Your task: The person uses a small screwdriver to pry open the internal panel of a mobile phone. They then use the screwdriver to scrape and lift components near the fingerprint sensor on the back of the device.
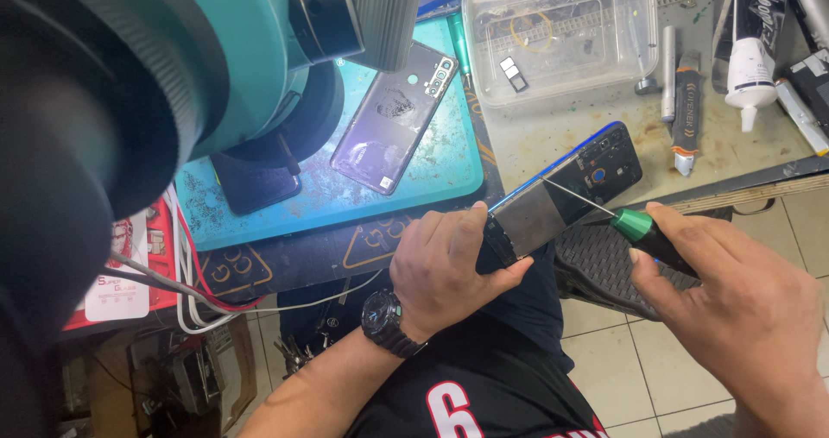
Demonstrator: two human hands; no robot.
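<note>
From the head view, the phone (561, 198) already has its back off, its insides bare, and a screwdriver (643, 229) tip rests on it. The left hand (445, 270) is closed around the phone's lower end; the right hand (734, 296) pinches the screwdriver, right of the phone.

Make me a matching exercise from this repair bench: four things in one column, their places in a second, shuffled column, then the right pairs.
Things:
1. opened phone
2. screwdriver
3. purple back cover
4. clear plastic box

Places:
A. lying on the teal mat
B. at the top of the bench, holding small parts
C. gripped in the left hand
D. held in the right hand, tip on the phone

Pairs: 1-C, 2-D, 3-A, 4-B
</note>
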